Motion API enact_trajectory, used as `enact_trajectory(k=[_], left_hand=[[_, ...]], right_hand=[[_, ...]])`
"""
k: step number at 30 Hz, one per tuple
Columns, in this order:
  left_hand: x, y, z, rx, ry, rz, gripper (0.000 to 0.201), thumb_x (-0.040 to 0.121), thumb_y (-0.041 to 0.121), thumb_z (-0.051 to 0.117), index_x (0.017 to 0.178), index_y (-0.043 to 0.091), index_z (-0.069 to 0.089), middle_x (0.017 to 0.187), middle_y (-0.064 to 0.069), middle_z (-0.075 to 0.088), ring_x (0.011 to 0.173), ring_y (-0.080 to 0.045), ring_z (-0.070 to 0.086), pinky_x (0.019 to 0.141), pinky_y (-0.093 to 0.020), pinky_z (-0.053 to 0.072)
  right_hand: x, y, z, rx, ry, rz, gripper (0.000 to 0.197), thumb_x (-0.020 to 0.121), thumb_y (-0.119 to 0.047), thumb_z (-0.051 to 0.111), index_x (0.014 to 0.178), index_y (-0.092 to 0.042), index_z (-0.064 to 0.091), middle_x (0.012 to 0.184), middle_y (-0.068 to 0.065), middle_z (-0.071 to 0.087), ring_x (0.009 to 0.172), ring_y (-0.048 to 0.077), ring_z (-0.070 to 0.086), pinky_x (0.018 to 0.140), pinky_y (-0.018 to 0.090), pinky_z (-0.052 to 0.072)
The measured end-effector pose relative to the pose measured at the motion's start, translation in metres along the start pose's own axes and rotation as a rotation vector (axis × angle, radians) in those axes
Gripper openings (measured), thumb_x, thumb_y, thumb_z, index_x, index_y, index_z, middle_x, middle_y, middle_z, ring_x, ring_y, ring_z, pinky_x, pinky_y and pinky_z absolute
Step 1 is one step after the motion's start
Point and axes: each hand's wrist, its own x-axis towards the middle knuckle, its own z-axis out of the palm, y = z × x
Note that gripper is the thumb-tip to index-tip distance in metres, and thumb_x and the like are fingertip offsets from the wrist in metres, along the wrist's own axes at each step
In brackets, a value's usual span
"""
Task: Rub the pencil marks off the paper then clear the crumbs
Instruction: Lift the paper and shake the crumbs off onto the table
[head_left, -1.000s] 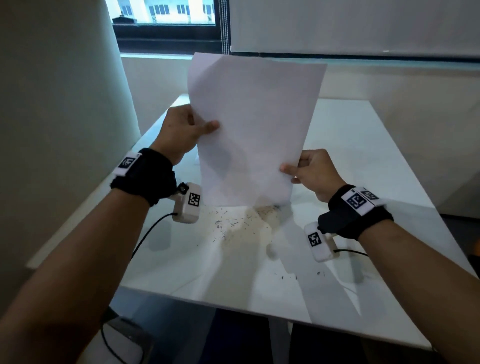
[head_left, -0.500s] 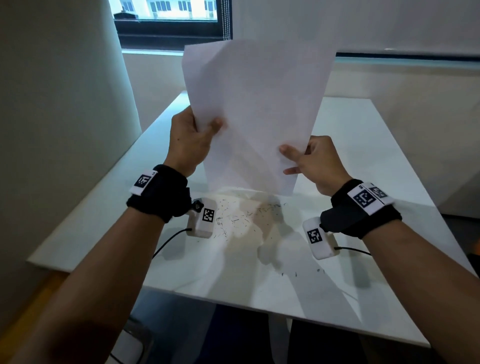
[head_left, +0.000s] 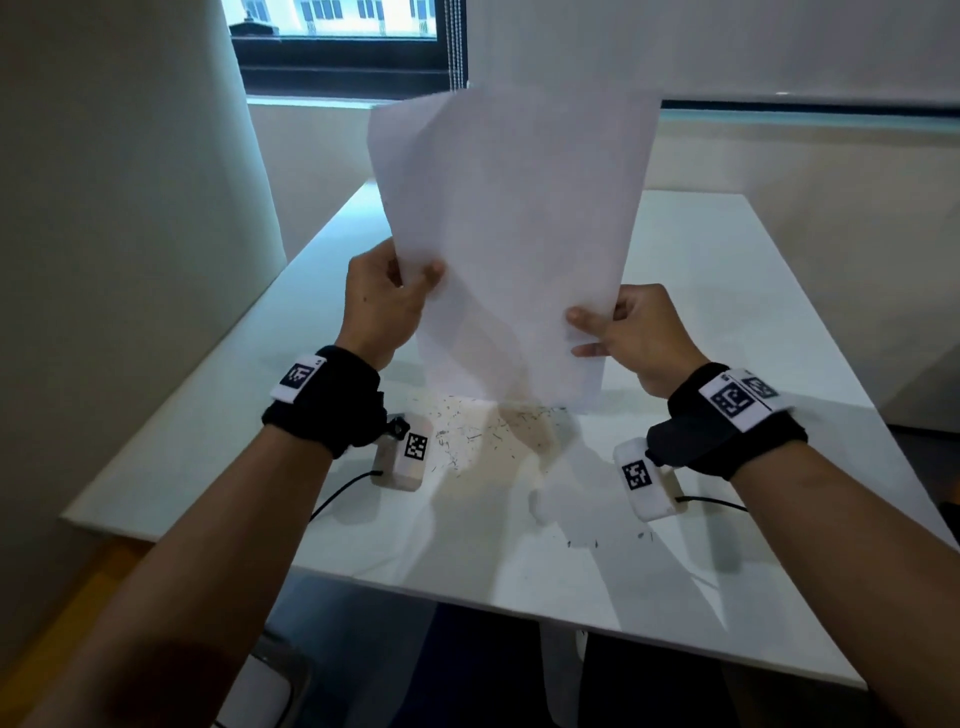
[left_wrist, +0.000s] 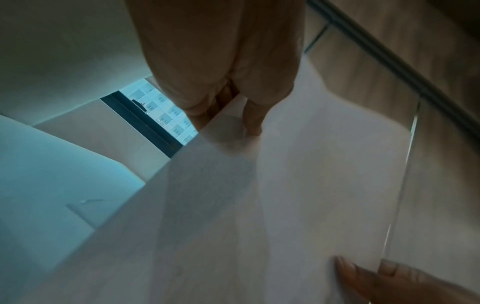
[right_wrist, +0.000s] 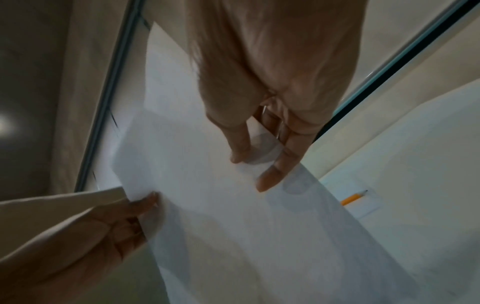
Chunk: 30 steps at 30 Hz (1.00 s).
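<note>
The sheet of paper (head_left: 511, 244) is held nearly upright above the middle of the white counter (head_left: 727, 291), its lower edge hanging just over a scatter of dark eraser crumbs (head_left: 483, 436). The left hand (head_left: 382, 306) has a narrow grip, thumb in front and fingers behind, pinching the sheet's left edge low down; the right hand (head_left: 636, 338) pinches the right edge a little lower, thumb on the near face. The step in hand looks like shedding crumbs off the sheet. To do it well, keep the sheet steep and taut between both pinches and give short, light shakes, so that bits slide down into the existing pile rather than fly wide. A few stray crumbs (head_left: 597, 543) lie nearer the counter's near edge. In the right wrist view a yellow pencil (right_wrist: 353, 197) lies on the counter beyond the sheet.
</note>
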Motion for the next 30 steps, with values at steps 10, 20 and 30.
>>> enact_trajectory(k=[10, 20, 30], left_hand=[[0.007, -0.013, 0.002, 0.082, 0.039, -0.112, 0.012, 0.082, 0.008, 0.076, 0.085, 0.004, 0.066, 0.083, -0.007, 0.072, 0.069, -0.015, 0.060, 0.072, -0.037, 0.058], [0.015, 0.006, 0.008, -0.023, -0.041, -0.065, 0.020, 0.094, 0.019, 0.068, 0.097, -0.001, 0.068, 0.085, -0.008, 0.071, 0.070, -0.017, 0.068, 0.064, -0.030, 0.056], [0.013, 0.014, 0.000, -0.028, -0.232, -0.057, 0.030, 0.099, 0.020, 0.061, 0.083, -0.004, 0.069, 0.072, -0.010, 0.071, 0.062, -0.024, 0.068, 0.062, -0.033, 0.056]], right_hand=[[0.002, 0.008, 0.001, -0.001, -0.010, 0.048, 0.012, 0.088, -0.007, 0.073, 0.099, -0.003, 0.072, 0.097, 0.011, 0.075, 0.086, 0.025, 0.074, 0.068, 0.034, 0.062], [0.007, -0.029, -0.002, 0.082, 0.015, -0.058, 0.022, 0.089, -0.007, 0.073, 0.110, -0.001, 0.072, 0.097, 0.010, 0.077, 0.085, 0.024, 0.074, 0.062, 0.032, 0.061], [0.019, -0.045, -0.016, -0.094, 0.071, -0.107, 0.025, 0.080, -0.022, 0.083, 0.085, 0.000, 0.074, 0.075, 0.004, 0.072, 0.053, 0.011, 0.058, 0.047, 0.023, 0.045]])
